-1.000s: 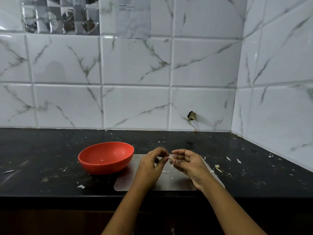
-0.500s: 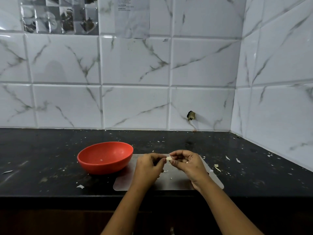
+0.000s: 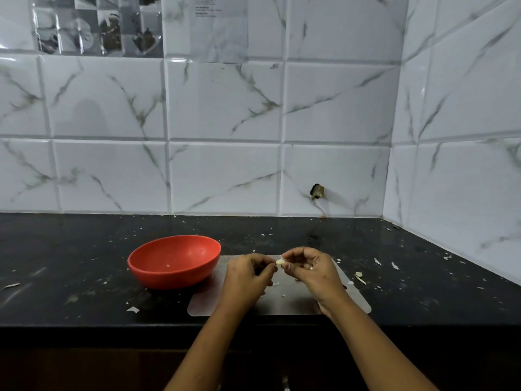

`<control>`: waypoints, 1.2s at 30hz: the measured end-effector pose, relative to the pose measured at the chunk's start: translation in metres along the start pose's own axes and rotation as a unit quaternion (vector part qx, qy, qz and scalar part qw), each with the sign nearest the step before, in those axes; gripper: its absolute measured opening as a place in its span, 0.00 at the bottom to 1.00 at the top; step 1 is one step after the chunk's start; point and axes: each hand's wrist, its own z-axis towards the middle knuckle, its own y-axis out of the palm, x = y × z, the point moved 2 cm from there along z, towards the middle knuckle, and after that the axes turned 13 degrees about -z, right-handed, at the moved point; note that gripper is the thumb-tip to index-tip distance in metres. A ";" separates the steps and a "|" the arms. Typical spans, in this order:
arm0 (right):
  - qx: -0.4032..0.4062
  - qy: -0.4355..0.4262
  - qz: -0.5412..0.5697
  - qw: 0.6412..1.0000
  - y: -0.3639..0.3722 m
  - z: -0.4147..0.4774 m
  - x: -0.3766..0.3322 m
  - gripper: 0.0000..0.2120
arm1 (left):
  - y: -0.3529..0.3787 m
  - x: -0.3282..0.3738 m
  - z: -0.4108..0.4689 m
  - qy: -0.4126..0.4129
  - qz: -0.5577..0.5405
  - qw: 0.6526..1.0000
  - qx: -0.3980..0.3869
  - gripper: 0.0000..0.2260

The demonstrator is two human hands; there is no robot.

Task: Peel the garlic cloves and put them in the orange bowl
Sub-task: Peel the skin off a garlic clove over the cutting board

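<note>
Garlic clove (image 3: 280, 262) is pinched between the fingertips of left hand (image 3: 245, 275) and right hand (image 3: 313, 268), above the translucent cutting mat (image 3: 284, 304). Orange bowl (image 3: 180, 277) is set just left of the mat on the black countertop (image 3: 70, 263). Peel scraps (image 3: 360, 277) are scattered about.

Kitchen: worktop corner, seen from above.
A black stone counter (image 3: 70, 249) is set into a corner of white marble-look wall tiles (image 3: 225, 108). An orange bowl (image 3: 174, 275) and a thin clear cutting mat (image 3: 282, 306) are laid on it, w/ papery peel scraps (image 3: 359, 277) scattered about. A printed sheet w/ b&w photos (image 3: 95, 24) is stuck to the tiles, top left.
</note>
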 end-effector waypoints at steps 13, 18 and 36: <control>0.009 -0.014 -0.031 0.999 0.001 -0.001 -0.004 0.08 | 0.000 0.000 0.000 0.001 0.017 1.000 -0.012 0.06; -0.006 -0.010 -0.036 0.999 0.001 -0.001 -0.002 0.09 | -0.001 -0.001 0.001 0.005 0.029 1.000 -0.002 0.06; -0.029 0.052 0.062 0.996 0.002 0.002 0.000 0.04 | -0.002 0.005 0.000 0.095 -0.033 0.995 0.021 0.08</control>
